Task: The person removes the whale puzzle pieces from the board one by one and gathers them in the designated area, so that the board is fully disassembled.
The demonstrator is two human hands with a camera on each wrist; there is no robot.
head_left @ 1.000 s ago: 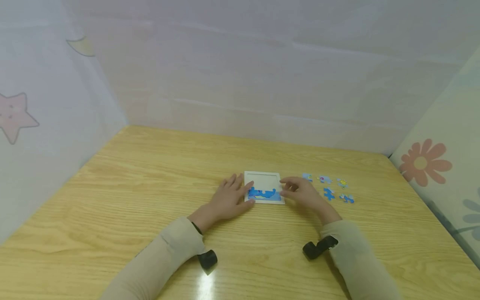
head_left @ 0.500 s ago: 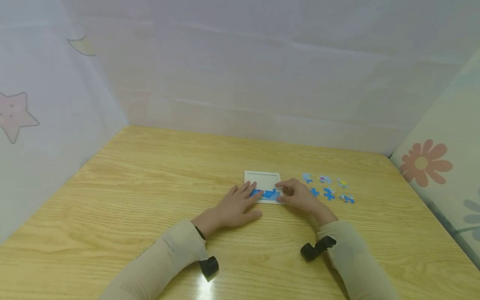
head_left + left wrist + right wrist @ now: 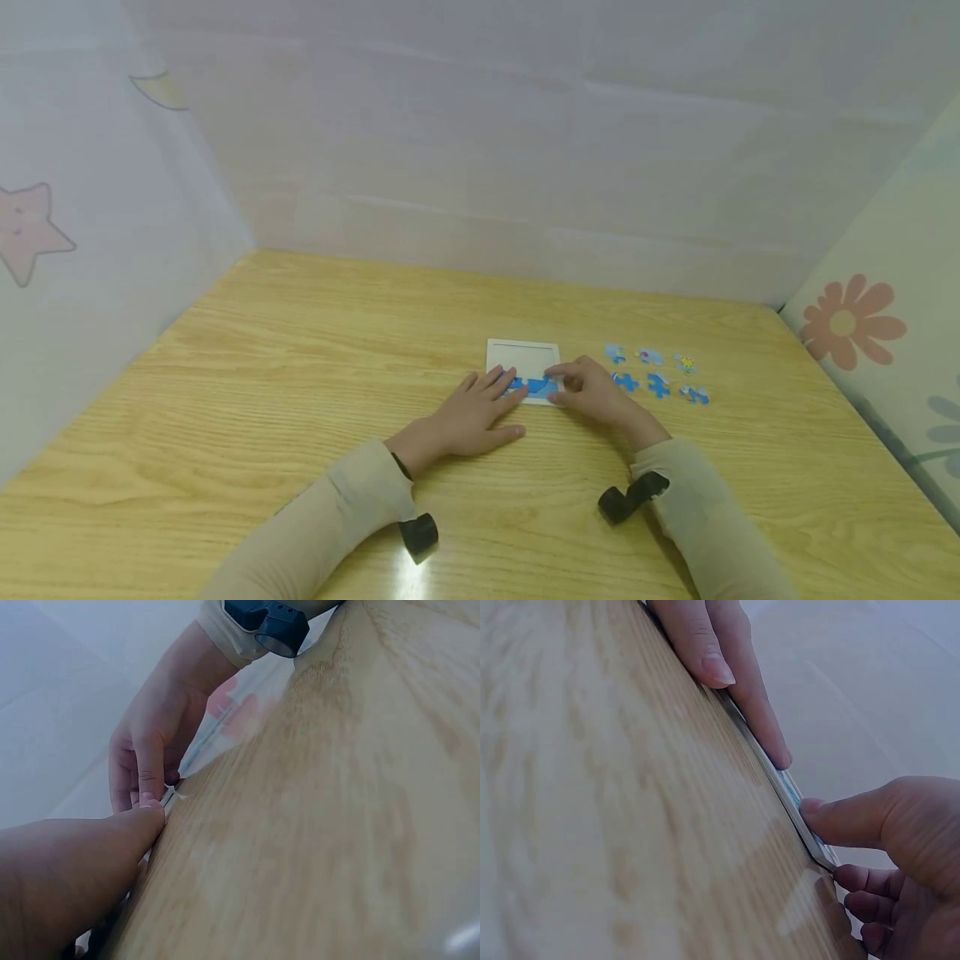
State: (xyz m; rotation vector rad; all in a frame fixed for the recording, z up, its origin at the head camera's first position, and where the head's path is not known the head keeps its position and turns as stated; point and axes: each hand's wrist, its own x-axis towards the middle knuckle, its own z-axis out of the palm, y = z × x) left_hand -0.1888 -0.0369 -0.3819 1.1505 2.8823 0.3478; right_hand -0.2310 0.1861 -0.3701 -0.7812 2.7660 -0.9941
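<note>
A small white-framed jigsaw puzzle board [image 3: 522,342] lies on the table, with blue pieces [image 3: 537,386] along its near side and its far part bare. My left hand [image 3: 472,417] lies flat with fingers spread, fingertips resting on the pieces at the board's left side and hiding some of them. My right hand [image 3: 596,392] is at the right side; its thumb and index fingertips touch the pieces, set apart from each other. In the right wrist view, the right thumb [image 3: 847,819] rests on top of the board while the other fingers bend beside its edge.
Loose jigsaw pieces [image 3: 658,385] lie in two rows right of the board, close to my right hand. One has a yellow sun [image 3: 686,363]. The wooden table [image 3: 337,333] meets pale cloth walls [image 3: 525,167] at the back and sides.
My right hand has moved left from the frame's edge onto the pieces, uncovering a loose piece. My left hand has slid slightly right and nearer, its fingertips now on the blue pieces.
</note>
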